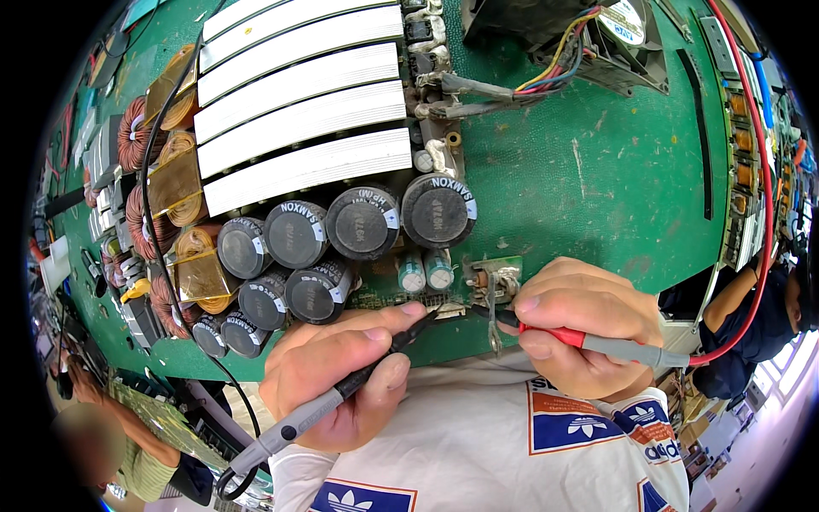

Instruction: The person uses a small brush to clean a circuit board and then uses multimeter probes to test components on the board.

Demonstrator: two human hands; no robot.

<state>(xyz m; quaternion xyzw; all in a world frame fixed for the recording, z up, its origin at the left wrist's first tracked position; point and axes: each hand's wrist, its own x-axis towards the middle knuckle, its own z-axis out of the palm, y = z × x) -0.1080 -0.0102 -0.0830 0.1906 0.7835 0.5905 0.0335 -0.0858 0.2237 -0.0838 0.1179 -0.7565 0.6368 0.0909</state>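
clearly 2 probes (299,418) in 2 hands (316,363)

Between the black cylinders (438,213) and the arching red wire (762,162), the counter (589,200) leaves open room; a fan (633,61) blocks its far side.

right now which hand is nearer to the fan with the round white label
Right. The right hand, gripping a red-and-grey probe, is below the fan in the picture. The left hand, with a black-and-grey probe, is farther away, down and left.
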